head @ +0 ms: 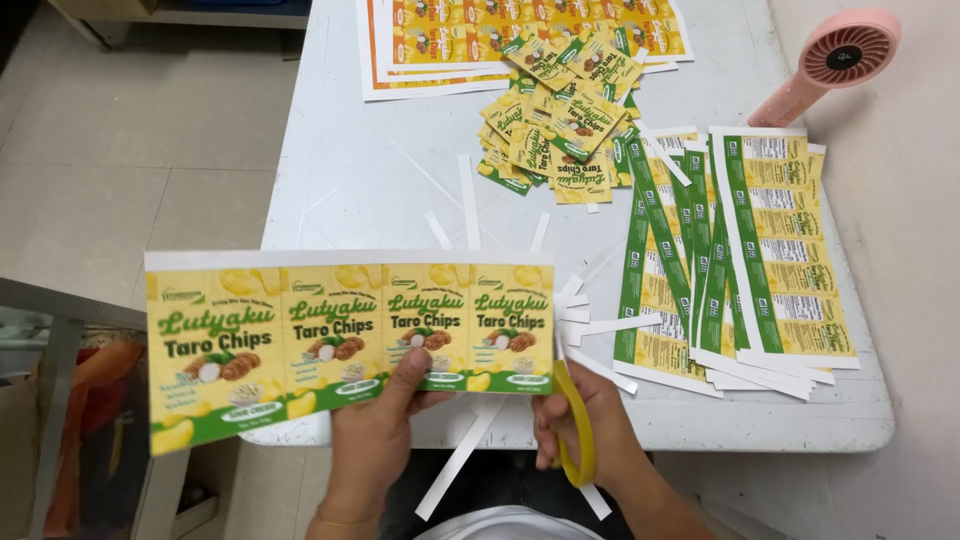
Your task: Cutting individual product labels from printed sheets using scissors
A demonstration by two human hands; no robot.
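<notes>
Your left hand point(375, 425) pinches the lower edge of the yellow-and-green printed label strip point(350, 335), keeping it flat above the white table's point(380, 170) near edge, so your right hand point(590, 430), fingers closed through the yellow-handled scissors point(578, 425), meets its right end.

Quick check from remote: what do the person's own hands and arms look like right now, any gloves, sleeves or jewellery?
Both are bare: the left hand and right hand wear no gloves, and no rings or watch show. The forearms are uncovered to the frame edge, with no sleeves in view.
</notes>
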